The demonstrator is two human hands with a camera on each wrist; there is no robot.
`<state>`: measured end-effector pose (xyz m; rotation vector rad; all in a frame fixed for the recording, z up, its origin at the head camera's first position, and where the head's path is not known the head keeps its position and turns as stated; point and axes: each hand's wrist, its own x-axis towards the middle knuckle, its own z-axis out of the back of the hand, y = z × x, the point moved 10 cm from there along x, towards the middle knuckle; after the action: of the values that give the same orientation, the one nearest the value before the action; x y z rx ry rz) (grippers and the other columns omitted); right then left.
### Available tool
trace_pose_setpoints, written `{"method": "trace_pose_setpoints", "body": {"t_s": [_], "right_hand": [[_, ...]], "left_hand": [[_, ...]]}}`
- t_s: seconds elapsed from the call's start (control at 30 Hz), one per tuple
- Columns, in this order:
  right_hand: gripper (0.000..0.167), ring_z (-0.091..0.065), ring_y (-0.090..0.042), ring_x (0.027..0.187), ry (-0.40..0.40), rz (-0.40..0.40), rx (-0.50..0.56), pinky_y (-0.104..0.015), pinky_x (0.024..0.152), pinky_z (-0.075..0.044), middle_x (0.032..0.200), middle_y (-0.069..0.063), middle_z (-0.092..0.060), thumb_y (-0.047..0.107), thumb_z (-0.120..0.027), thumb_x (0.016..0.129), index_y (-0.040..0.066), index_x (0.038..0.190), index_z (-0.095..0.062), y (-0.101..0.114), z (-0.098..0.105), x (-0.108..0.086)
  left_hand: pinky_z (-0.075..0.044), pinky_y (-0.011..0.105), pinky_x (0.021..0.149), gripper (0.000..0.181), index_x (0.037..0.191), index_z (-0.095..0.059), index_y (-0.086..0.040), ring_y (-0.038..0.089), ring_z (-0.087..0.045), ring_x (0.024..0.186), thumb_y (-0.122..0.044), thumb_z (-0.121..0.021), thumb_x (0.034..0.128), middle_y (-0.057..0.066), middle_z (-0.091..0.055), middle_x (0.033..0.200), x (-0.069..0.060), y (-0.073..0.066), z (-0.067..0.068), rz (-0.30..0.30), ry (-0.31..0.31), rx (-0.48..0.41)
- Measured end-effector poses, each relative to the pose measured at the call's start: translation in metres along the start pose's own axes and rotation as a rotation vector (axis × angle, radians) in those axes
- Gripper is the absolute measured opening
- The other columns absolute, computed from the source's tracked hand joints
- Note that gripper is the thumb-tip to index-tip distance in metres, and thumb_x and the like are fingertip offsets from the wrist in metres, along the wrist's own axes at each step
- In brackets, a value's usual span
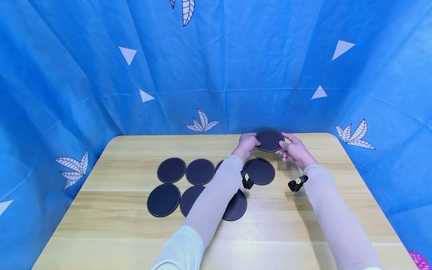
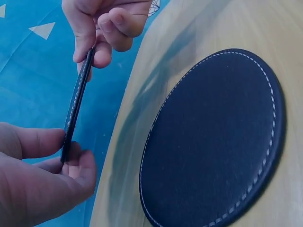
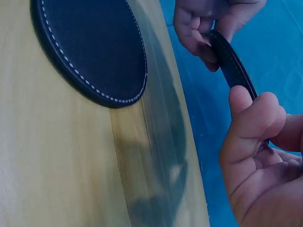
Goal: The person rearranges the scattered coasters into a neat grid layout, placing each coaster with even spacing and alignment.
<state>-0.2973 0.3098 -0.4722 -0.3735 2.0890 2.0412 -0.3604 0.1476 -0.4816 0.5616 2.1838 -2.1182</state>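
Note:
A round black coaster (image 1: 270, 140) with pale stitching round its rim is held above the table near the far edge. My left hand (image 1: 248, 144) pinches its left side between thumb and fingers, and my right hand (image 1: 294, 150) pinches its right side. Both wrist views show this coaster (image 2: 76, 106) nearly edge-on, off the wood. Just below it in the head view, another black coaster (image 1: 259, 171) lies flat on the table. Several more lie to the left in two rows, among them one at the front left (image 1: 163, 200); my left forearm partly covers some of them.
The light wooden table (image 1: 111, 232) carries the rows of coasters. A blue curtain (image 1: 256, 67) with white leaf and triangle prints hangs behind and at both sides. A small black camera (image 1: 298, 183) sits on the right wrist. Something pink (image 1: 418, 259) shows at the lower right corner.

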Motion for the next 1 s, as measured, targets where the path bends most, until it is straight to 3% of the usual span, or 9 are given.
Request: {"method": "trace_pose_setpoints", "body": {"t_s": [0.1, 0.2, 0.3, 0.4, 0.5, 0.63, 1.0], "right_hand": [[0.065, -0.048, -0.009, 0.052, 0.031, 0.010, 0.004, -0.022, 0.047, -0.047, 0.079, -0.012, -0.069, 0.011, -0.040, 0.110, 0.015, 0.164, -0.005, 0.000, -0.004, -0.001], [0.067, -0.047, -0.009, 0.052, 0.091, 0.021, 0.044, -0.023, 0.047, -0.047, 0.076, -0.010, -0.068, 0.012, -0.039, 0.110, 0.018, 0.164, -0.001, 0.000, -0.009, -0.003], [0.070, -0.046, -0.010, 0.050, 0.165, 0.035, 0.116, -0.023, 0.047, -0.046, 0.073, -0.010, -0.067, 0.011, -0.039, 0.110, 0.022, 0.164, 0.004, 0.002, -0.014, -0.006], [0.073, -0.047, -0.011, 0.050, 0.244, 0.055, 0.194, -0.023, 0.046, -0.048, 0.073, -0.012, -0.068, 0.008, -0.040, 0.109, 0.025, 0.164, 0.006, 0.006, -0.019, -0.009], [0.076, -0.050, -0.012, 0.050, 0.325, 0.079, 0.249, -0.023, 0.047, -0.050, 0.074, -0.014, -0.069, 0.005, -0.040, 0.109, 0.026, 0.163, 0.009, 0.011, -0.024, -0.014], [0.078, -0.054, -0.014, 0.051, 0.389, 0.105, 0.273, -0.025, 0.049, -0.053, 0.075, -0.017, -0.070, 0.002, -0.040, 0.108, 0.024, 0.162, 0.012, 0.017, -0.030, -0.022], [0.077, -0.052, -0.013, 0.051, 0.364, 0.120, 0.203, -0.025, 0.048, -0.051, 0.069, -0.011, -0.066, 0.005, -0.042, 0.108, 0.024, 0.163, 0.009, 0.021, -0.040, -0.030]], "left_hand": [[-0.046, 0.038, 0.104, 0.053, 0.141, -0.055, 0.005, 0.029, -0.057, 0.124, 0.012, -0.058, 0.0884, 0.018, -0.059, 0.138, -0.001, 0.000, 0.001, -0.001, 0.033, -0.041], [-0.050, 0.041, 0.099, 0.054, 0.144, -0.054, 0.001, 0.025, -0.068, 0.100, 0.011, -0.056, 0.0909, 0.017, -0.066, 0.125, -0.003, -0.001, 0.002, 0.016, 0.084, -0.079], [-0.055, 0.040, 0.088, 0.056, 0.150, -0.050, -0.006, 0.019, -0.065, 0.074, 0.007, -0.055, 0.0954, 0.012, -0.070, 0.103, -0.007, -0.002, 0.000, 0.048, 0.153, -0.087], [-0.056, 0.032, 0.074, 0.057, 0.155, -0.044, -0.013, 0.016, -0.060, 0.062, 0.001, -0.054, 0.1001, 0.009, -0.065, 0.087, -0.014, -0.006, 0.000, 0.072, 0.228, -0.062], [-0.053, 0.025, 0.061, 0.058, 0.158, -0.039, -0.019, 0.015, -0.059, 0.057, -0.004, -0.053, 0.1032, 0.009, -0.061, 0.078, -0.021, -0.010, 0.000, 0.075, 0.290, -0.024], [-0.052, 0.026, 0.059, 0.059, 0.160, -0.034, -0.022, 0.015, -0.058, 0.057, -0.008, -0.052, 0.1050, 0.008, -0.059, 0.072, -0.030, -0.016, 0.002, 0.056, 0.358, 0.031], [-0.046, 0.025, 0.055, 0.062, 0.162, -0.026, -0.020, 0.014, -0.053, 0.055, -0.008, -0.049, 0.1064, 0.013, -0.065, 0.077, -0.044, -0.022, 0.010, -0.010, 0.412, 0.098]]}}
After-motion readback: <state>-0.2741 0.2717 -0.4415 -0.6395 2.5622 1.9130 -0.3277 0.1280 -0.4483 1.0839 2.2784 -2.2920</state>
